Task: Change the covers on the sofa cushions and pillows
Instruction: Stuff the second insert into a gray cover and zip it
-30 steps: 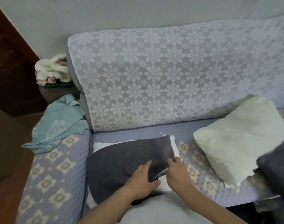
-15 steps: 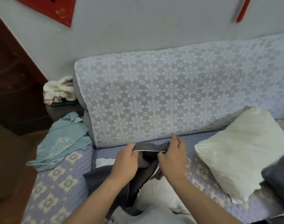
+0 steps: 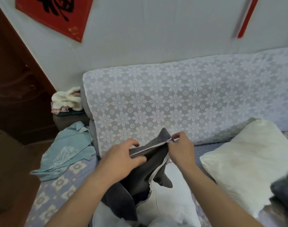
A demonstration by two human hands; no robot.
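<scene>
A dark grey cushion cover (image 3: 140,181) with a white zip edge hangs lifted above the sofa seat. My left hand (image 3: 122,157) grips its top edge on the left side. My right hand (image 3: 181,148) pinches the zip end of the same edge near the cover's upper corner, stretching the edge taut between both hands. A white bare pillow (image 3: 169,208) lies under the cover at the bottom of the view. A second bare cream pillow (image 3: 248,161) leans on the seat to the right.
The sofa back (image 3: 172,102) wears a white floral lace throw; the seat (image 3: 58,190) has a lilac quilted cover. A teal cloth (image 3: 69,149) lies on the left armrest, folded cream laundry (image 3: 66,99) behind it. A dark grey cushion (image 3: 284,192) sits at the far right.
Both hands lifted the grey cover off the white pillow and raised it; they have now spread apart along the zip edge, pulling it taut. The view tilted upward.
</scene>
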